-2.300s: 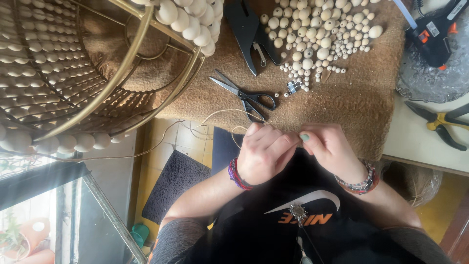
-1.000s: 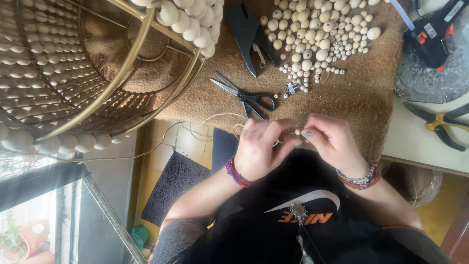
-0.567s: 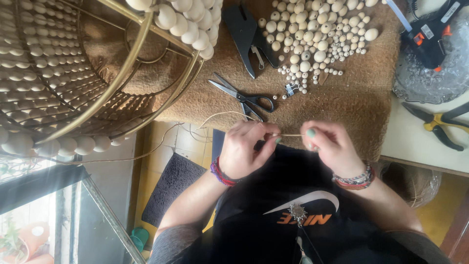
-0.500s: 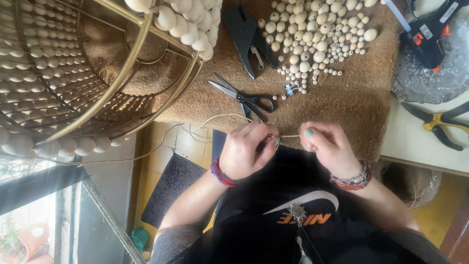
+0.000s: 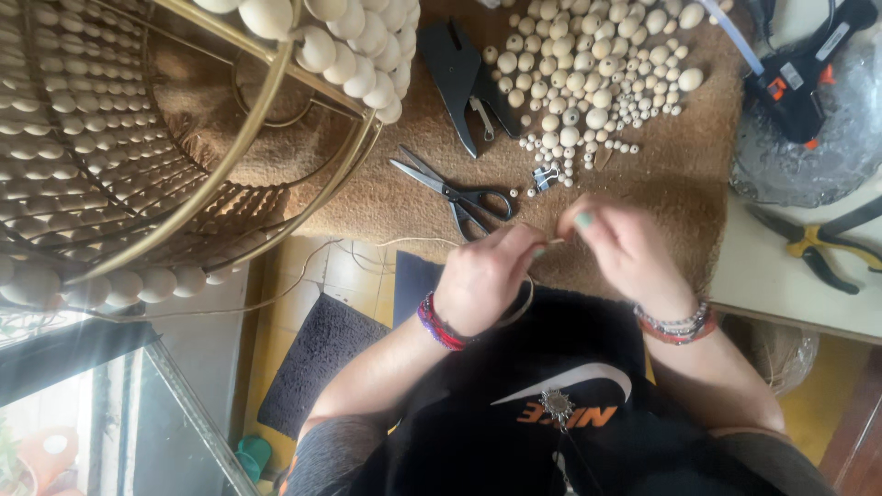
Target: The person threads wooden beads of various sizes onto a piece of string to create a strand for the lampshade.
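Over lap, left hand (image 5: 487, 280) — right hand (image 5: 625, 253) — fingertips pinching cord (image 5: 542, 242)

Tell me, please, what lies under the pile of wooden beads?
The wooden beads lie on a brown fibre mat, which also carries the scissors, a black hand tool and a small binder clip. What is beneath the mat is covered.

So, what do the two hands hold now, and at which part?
The left hand and the right hand pinch a thin pale cord between their fingers, near its end. Whether a bead sits there cannot be told.
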